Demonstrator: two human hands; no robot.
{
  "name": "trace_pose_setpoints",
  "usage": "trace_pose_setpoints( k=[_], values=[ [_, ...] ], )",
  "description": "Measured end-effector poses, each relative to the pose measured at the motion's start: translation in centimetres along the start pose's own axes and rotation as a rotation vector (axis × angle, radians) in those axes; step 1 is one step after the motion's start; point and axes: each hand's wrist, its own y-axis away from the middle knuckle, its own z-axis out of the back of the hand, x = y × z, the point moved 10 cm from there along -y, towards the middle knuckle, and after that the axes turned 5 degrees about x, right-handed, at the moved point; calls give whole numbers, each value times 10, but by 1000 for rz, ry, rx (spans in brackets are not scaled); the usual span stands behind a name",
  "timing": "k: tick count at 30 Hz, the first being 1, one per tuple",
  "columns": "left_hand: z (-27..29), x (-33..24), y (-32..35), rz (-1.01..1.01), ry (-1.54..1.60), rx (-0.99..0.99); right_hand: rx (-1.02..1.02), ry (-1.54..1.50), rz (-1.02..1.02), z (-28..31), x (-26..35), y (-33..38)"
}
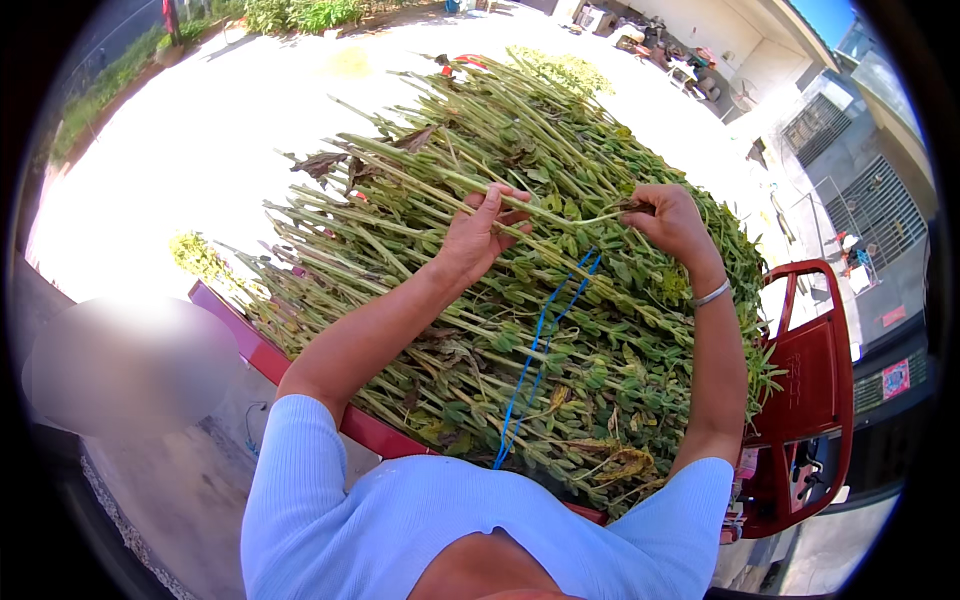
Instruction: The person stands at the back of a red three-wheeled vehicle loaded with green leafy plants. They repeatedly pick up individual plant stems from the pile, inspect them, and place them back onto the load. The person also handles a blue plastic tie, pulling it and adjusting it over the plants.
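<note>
Stem (572,221) lifted: my left hand (476,238) pinches it, right hand (670,222) its tip; other stalks (620,380) lie heaped to the cart's (385,437) near edge.

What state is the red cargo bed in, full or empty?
Full: leafy stalks are heaped across the red cargo bed, hiding its floor; only parts of its side wall show.

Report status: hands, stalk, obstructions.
Left hand holding green stalk; right hand closed on its right end. Blue cord over plant heap. Nothing visibly blocking hands.
</note>
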Motion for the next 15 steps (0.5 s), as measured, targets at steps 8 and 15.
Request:
trace_pose_setpoints(
  k=[8,15],
  values=[
    [-18,1,4,-43,10,47,-5,-158,-130,-29,65,-134],
    [-22,-7,4,-86,-47,78,606,-402,-305,-145,129,-181]
  ],
)
